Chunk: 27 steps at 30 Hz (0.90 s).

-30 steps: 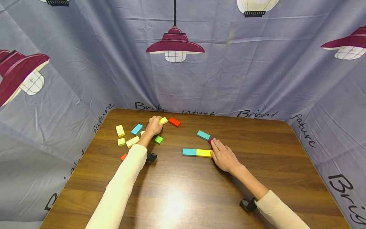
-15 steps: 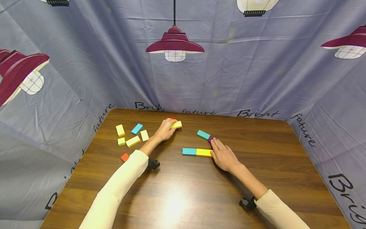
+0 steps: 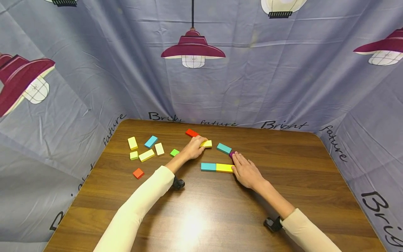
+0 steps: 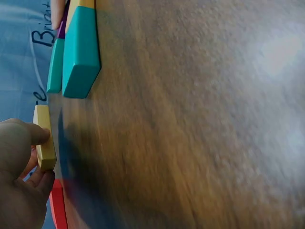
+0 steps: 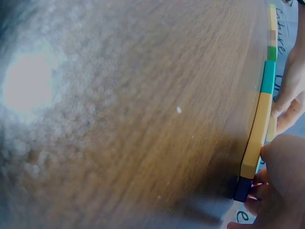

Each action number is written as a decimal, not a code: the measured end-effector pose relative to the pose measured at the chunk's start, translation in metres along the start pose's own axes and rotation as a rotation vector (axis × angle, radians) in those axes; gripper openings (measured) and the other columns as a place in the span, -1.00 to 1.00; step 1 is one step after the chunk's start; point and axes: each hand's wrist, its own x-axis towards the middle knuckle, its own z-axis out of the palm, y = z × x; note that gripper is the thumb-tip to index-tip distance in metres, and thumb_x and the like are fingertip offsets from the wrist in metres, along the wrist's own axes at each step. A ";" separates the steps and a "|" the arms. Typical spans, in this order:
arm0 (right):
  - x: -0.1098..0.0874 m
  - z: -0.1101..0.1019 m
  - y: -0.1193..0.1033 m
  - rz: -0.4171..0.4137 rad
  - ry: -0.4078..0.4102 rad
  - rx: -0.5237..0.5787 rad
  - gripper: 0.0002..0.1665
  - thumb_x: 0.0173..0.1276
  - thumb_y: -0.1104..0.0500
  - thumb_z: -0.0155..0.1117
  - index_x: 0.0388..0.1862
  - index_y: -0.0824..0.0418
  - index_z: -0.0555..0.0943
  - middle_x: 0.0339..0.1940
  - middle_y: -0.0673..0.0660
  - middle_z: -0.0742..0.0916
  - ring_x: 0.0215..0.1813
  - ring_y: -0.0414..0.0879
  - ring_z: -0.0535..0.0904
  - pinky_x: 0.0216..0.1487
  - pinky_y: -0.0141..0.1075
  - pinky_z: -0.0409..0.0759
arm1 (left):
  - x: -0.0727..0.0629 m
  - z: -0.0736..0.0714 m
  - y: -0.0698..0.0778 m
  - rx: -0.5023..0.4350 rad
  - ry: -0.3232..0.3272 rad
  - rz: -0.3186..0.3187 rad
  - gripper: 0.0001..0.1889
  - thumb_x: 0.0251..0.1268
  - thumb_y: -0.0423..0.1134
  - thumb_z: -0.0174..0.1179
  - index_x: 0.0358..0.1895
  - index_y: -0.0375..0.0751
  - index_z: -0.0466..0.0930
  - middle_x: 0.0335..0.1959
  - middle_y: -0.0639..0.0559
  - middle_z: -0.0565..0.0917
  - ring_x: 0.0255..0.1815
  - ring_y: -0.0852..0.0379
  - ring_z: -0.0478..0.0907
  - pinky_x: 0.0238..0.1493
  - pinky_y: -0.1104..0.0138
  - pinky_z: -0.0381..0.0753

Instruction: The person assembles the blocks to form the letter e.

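Observation:
My left hand [image 3: 193, 147] pinches a yellow block [image 3: 206, 144] between thumb and fingers. In the left wrist view that yellow block [image 4: 44, 143] appears raised off the table, a shadow beside it. Just right of it in the head view lies a teal block [image 3: 224, 148], touching a purple block [image 3: 231, 154]. My right hand [image 3: 247, 172] rests with straight fingers over the purple block and by the end of a yellow block [image 3: 224, 168]. A light blue block [image 3: 208, 167] joins that yellow one end to end. The right wrist view shows a dark purple block [image 5: 242, 190] at its other end.
Behind my left hand lies a red block [image 3: 191, 133], and a green block [image 3: 174, 153] is near its wrist. Further left are a blue block [image 3: 151, 141], several pale yellow blocks [image 3: 146, 155] and an orange-red block [image 3: 138, 173]. A curtain [image 3: 220, 98] borders the wooden table [image 3: 283, 150].
My left hand has carried the yellow block rightward and slightly nearer, past the red block to beside the teal one. My right hand has stayed in place.

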 end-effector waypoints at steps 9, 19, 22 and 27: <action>0.000 -0.001 -0.001 0.004 -0.010 0.005 -0.30 0.64 0.01 -0.13 0.55 0.44 0.13 0.55 0.37 0.21 0.54 0.24 0.11 0.39 0.25 0.14 | 0.009 0.010 0.004 0.064 -0.054 -0.040 -0.59 0.47 -0.39 0.11 0.33 -0.35 0.46 0.26 -0.20 0.50 0.28 -0.09 0.39 0.28 0.14 0.37; 0.000 -0.001 0.000 0.010 -0.010 0.002 -0.30 0.64 0.02 -0.13 0.55 0.44 0.12 0.56 0.37 0.20 0.54 0.24 0.11 0.39 0.26 0.14 | 0.014 0.014 0.007 0.106 -0.046 -0.023 -0.59 0.45 -0.38 0.15 0.31 -0.35 0.48 0.24 -0.19 0.52 0.26 -0.06 0.42 0.27 0.18 0.38; 0.000 -0.001 -0.001 0.010 -0.011 0.003 -0.30 0.64 0.02 -0.13 0.55 0.44 0.13 0.56 0.37 0.20 0.54 0.24 0.11 0.39 0.26 0.13 | 0.014 0.014 0.010 0.112 -0.058 -0.029 -0.58 0.45 -0.37 0.14 0.32 -0.34 0.47 0.26 -0.19 0.51 0.28 -0.07 0.40 0.28 0.18 0.38; 0.000 -0.001 -0.001 0.012 -0.012 0.006 -0.30 0.64 0.02 -0.14 0.55 0.43 0.12 0.56 0.36 0.20 0.54 0.24 0.11 0.40 0.26 0.13 | 0.015 0.017 0.011 0.115 -0.060 -0.044 -0.58 0.46 -0.35 0.14 0.33 -0.32 0.47 0.26 -0.17 0.50 0.27 -0.06 0.40 0.26 0.19 0.39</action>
